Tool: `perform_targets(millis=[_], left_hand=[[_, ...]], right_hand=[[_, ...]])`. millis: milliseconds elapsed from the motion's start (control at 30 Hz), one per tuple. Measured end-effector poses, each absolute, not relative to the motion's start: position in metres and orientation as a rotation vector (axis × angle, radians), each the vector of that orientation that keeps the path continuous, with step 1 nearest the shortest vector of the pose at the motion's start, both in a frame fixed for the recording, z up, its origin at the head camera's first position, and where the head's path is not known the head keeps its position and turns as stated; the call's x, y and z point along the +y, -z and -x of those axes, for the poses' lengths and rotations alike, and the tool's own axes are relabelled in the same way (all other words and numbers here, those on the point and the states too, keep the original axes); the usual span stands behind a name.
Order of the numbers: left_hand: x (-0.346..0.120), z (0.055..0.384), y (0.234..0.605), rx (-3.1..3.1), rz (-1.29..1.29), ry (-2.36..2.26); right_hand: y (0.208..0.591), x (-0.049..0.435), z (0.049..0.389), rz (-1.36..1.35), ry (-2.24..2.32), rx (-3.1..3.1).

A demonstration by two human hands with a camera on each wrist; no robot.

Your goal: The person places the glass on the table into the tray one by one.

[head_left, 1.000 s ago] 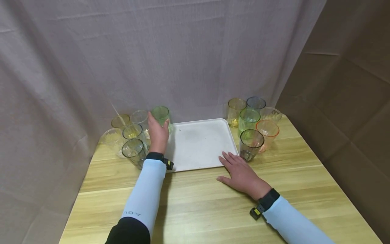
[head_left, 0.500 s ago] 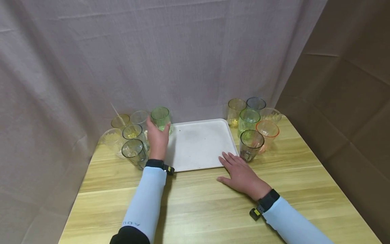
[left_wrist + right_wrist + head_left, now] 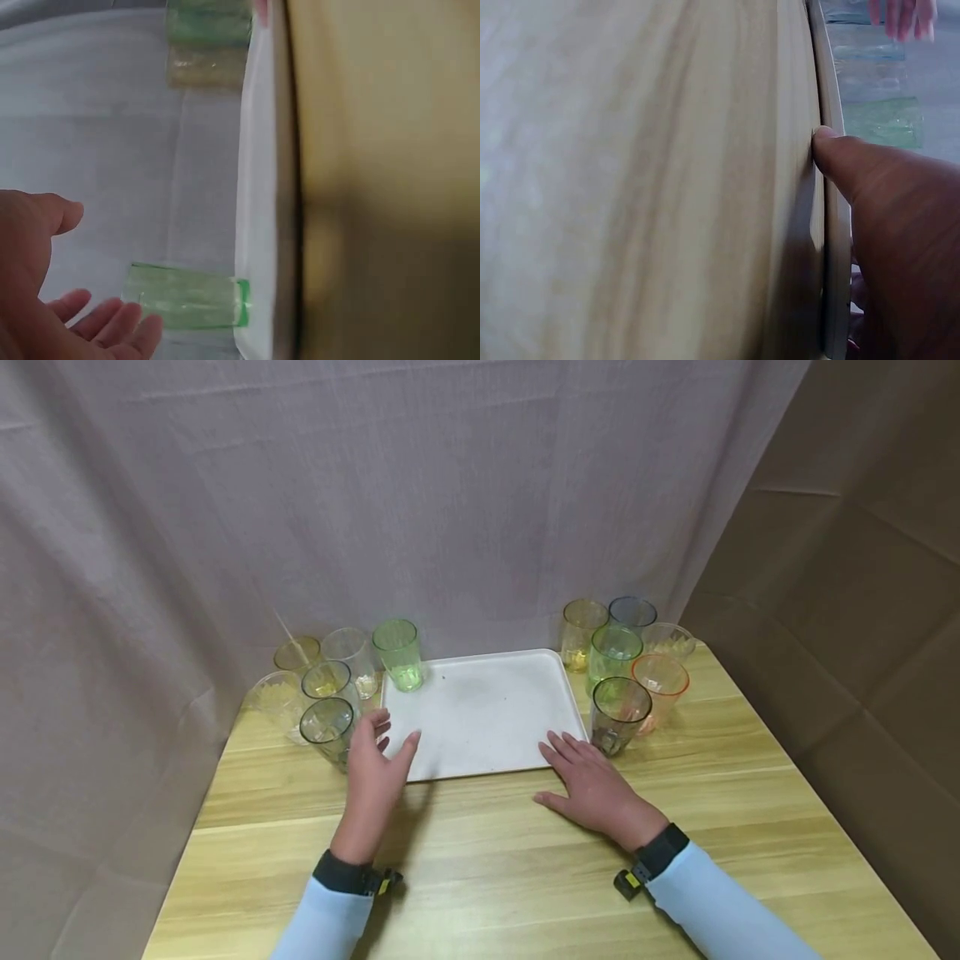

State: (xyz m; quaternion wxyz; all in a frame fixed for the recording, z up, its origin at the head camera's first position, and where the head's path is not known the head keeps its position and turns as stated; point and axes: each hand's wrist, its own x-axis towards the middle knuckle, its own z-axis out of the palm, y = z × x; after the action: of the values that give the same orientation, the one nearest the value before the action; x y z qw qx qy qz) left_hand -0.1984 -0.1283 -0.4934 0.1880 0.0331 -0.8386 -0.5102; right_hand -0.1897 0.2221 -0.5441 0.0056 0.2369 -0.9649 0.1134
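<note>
A green glass [image 3: 399,656] stands upright on the back left corner of the white tray [image 3: 487,714]. My left hand [image 3: 375,777] holds nothing, its fingers spread and loosely bent over the tray's front left corner, beside a dark grey glass [image 3: 328,731]. In the left wrist view the green glass [image 3: 187,298] shows beyond the fingertips [image 3: 150,330]. My right hand [image 3: 596,789] rests flat with its fingers on the tray's front right corner, close to another dark grey glass [image 3: 617,718]. The right wrist view shows its thumb [image 3: 826,150] at the tray's edge.
Left of the tray several glasses crowd together, among them a clear one [image 3: 352,656] and a yellow one [image 3: 295,656]. On the right stand a second green glass [image 3: 613,660], an orange-rimmed one [image 3: 663,689] and others. A grey curtain [image 3: 465,510] hangs behind the wooden table [image 3: 510,868].
My left hand has let go of the green glass at the tray's back left and drawn back toward the front. The glass stays there; my right hand has not moved.
</note>
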Motion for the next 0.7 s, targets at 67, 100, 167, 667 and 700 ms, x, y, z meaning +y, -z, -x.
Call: perform_targets(millis=[67,100,167,667,700], left_hand=[[-0.136,0.180,0.496,-2.368,-0.094,1.423],[-0.141,0.173,0.497,-2.371,-0.105,1.413],[-0.153,0.161,0.499,-2.368,-0.126,1.382],[-0.222,0.166,0.496,-2.289,-0.396,1.212],[-0.222,0.169,0.496,-2.292,-0.401,1.232]], right_hand=[[0.544,0.222,0.190,-0.743,-0.355,-3.018],[0.545,0.222,0.190,-0.743,-0.355,-3.017],[0.545,0.223,0.190,-0.744,-0.352,-3.016],[0.543,0.222,0.189,-0.756,-0.366,-3.018],[0.543,0.222,0.189,-0.756,-0.368,-3.017]])
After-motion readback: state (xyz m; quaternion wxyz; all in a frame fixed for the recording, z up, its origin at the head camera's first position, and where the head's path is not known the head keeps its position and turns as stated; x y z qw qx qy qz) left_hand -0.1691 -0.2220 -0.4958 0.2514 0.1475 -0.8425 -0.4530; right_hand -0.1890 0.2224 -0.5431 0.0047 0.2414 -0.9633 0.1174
